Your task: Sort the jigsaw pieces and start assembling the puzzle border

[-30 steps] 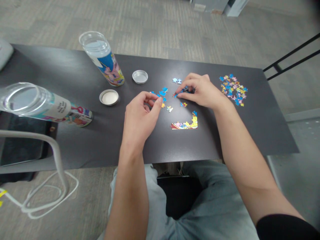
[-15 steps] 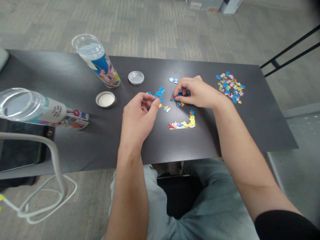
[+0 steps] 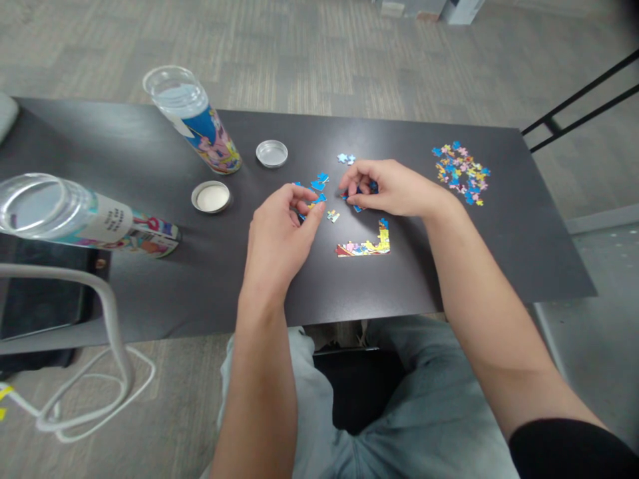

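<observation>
My left hand (image 3: 284,226) hovers low over a cluster of blue puzzle pieces (image 3: 320,182), its fingers loosely bent and the thumb apart from the index finger. Some pieces lie partly hidden behind those fingers. To the right, my right hand (image 3: 387,189) has thumb and fingertips round a small dark-red and blue puzzle piece (image 3: 344,195), with more pieces partly covered under the palm. Nearer to me is a joined L-shaped strip of puzzle (image 3: 363,249). A loose puzzle piece (image 3: 333,216) sits between the hands, and two pale blue pieces (image 3: 346,159) lie farther back.
A pile of mixed puzzle pieces (image 3: 462,171) is at the table's right. On the left stand two clear tubes with printed pictures, one farther back (image 3: 210,136) and one nearer (image 3: 114,223). Two round lids (image 3: 272,154) (image 3: 211,197), a white cable (image 3: 107,293) and a dark tablet-like device (image 3: 42,299) are also there.
My left hand has shifted slightly right, and its thumb and index finger show a wider gap. My right fingertips have moved a little left and nearer to me over the pieces.
</observation>
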`<state>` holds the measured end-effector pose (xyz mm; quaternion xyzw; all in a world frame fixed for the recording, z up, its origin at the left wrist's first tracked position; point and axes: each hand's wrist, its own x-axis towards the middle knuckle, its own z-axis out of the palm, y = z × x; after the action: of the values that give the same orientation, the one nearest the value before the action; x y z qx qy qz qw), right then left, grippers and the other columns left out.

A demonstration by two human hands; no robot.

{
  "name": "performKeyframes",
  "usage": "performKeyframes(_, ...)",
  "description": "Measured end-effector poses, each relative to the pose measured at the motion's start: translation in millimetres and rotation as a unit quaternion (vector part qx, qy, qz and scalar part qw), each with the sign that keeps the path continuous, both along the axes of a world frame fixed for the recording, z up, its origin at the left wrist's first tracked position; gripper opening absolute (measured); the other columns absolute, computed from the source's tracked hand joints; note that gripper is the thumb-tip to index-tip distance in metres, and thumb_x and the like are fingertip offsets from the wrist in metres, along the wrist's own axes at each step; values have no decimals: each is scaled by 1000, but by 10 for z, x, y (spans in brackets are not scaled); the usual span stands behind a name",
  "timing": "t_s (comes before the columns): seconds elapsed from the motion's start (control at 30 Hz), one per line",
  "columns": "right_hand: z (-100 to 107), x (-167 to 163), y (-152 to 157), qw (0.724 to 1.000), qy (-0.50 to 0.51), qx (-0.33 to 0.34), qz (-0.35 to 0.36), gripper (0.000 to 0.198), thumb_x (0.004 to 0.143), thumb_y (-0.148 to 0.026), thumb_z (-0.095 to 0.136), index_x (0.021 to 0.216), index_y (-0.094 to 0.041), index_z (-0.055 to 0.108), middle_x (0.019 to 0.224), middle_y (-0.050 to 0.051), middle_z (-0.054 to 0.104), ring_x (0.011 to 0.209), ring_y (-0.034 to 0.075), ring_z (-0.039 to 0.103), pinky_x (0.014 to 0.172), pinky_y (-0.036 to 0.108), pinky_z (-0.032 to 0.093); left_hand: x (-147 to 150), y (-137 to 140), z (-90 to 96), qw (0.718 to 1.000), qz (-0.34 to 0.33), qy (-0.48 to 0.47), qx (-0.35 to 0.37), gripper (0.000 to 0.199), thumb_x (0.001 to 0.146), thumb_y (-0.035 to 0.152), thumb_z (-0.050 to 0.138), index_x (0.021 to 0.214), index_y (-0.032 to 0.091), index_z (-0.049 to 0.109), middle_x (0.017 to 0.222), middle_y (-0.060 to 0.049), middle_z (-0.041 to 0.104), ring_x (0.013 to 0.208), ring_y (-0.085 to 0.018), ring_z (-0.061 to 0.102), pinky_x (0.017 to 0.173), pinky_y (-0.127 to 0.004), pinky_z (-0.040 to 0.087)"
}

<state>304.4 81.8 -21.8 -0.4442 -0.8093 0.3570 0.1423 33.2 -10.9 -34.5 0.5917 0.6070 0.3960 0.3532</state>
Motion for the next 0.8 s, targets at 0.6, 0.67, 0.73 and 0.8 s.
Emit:
performKeyframes(0.6,-54,-8,24,995,-31,89,-24,15,104,-39,99,104,-30,87,105,6,81,93,28,71,97,49,60,21,3,-88,999,-19,28,21,9,108,28,91,117,26,90,102,-2,83,80,-20,66,76,-38,45)
performKeyframes(0.67,-78,-11,21,997,0,70,-20,20,101,-38,100,103,-29,83,94,2,79,87,26,69,89,44,59,20,6,-89,999,-19,28,20,10,108,28,91,118,25,90,103,-2,84,80,-20,66,76,-38,45)
performKeyframes(0.73,-104,-32,24,997,67,44,-6,26,98,-40,103,105,-28,82,90,1,79,84,23,68,85,40,59,22,10,-84,999,-19,28,18,9,109,28,91,117,26,90,103,-2,85,79,-19,65,76,-38,46)
performKeyframes(0.8,-124,-73,27,988,151,16,11,30,98,-43,105,111,-27,83,95,1,82,86,21,71,84,38,61,27,12,-73,999,-19,23,17,8,109,29,91,116,26,89,101,-1,84,77,-18,63,74,-37,46)
